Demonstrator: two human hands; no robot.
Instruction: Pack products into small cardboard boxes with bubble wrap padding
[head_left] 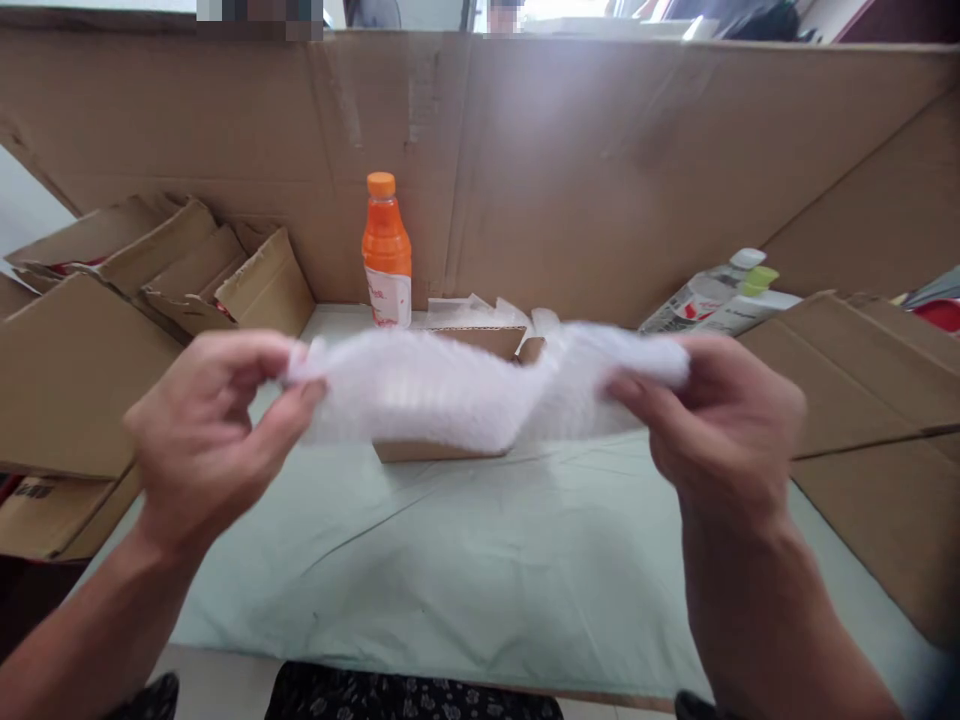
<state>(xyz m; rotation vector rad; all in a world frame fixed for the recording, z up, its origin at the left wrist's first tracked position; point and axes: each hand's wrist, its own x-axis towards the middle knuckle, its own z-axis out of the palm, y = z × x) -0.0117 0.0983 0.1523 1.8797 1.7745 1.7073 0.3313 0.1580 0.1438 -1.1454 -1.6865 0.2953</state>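
Observation:
A strip of white, see-through bubble wrap (442, 385) is stretched in the air between my two hands, twisted near its middle and blurred by motion. My left hand (214, 425) pinches its left end between thumb and fingers. At the other end, my right hand (724, 430) grips the wrap the same way. Behind and below the wrap stands a small cardboard box (435, 452), mostly covered by it. An orange bottle (386, 250) with an orange cap stands upright just behind that box.
Opened cardboard boxes (82, 370) crowd the left side. On the right, a larger carton (862, 370) stands near leaning clear bottles (705, 290). A tall cardboard wall (562, 180) closes off the back. Pale green cloth (450, 550) covers the table.

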